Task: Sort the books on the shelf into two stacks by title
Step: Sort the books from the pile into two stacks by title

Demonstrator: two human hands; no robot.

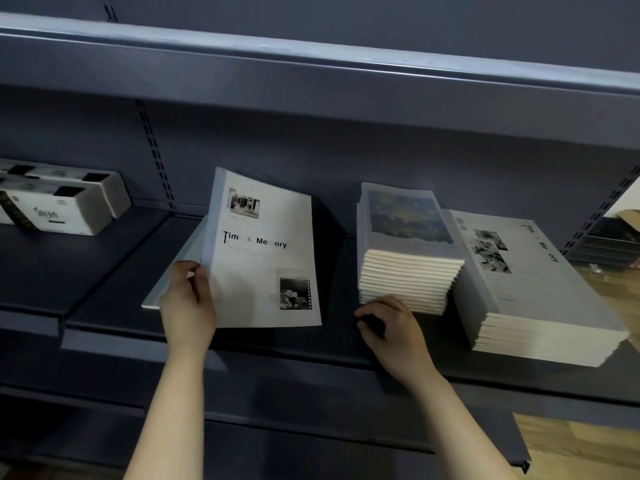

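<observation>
My left hand (188,303) grips the spine edge of a thin white book (263,258), fingers curled round it, so the book stands tilted up off the shelf (104,271). Its matte cover reads "Tim & Me ory" in black, with letters missing in the gaps, a small black-and-white photo near the top and another, edged like film strip, at the lower right. Behind it a pale grey-blue cover (166,282) slants out to the left; I cannot tell whether it is a second book.

My right hand (391,323) rests on the shelf with its fingers curled under, holding nothing, just at the foot of a stack (405,271) of soft-bound books – cream page edges, the top cover a blurred blue and yellow painting. Just beside that stack, on its right, sits a lower, wider stack (519,289) whose top cover carries the same "Tim & Me ory" lettering, turned sideways.

The shelf is dark blue-grey metal with a slotted upright (156,157) behind. Far left lie white cardboard boxes (59,202) – their print is too small to read.
</observation>
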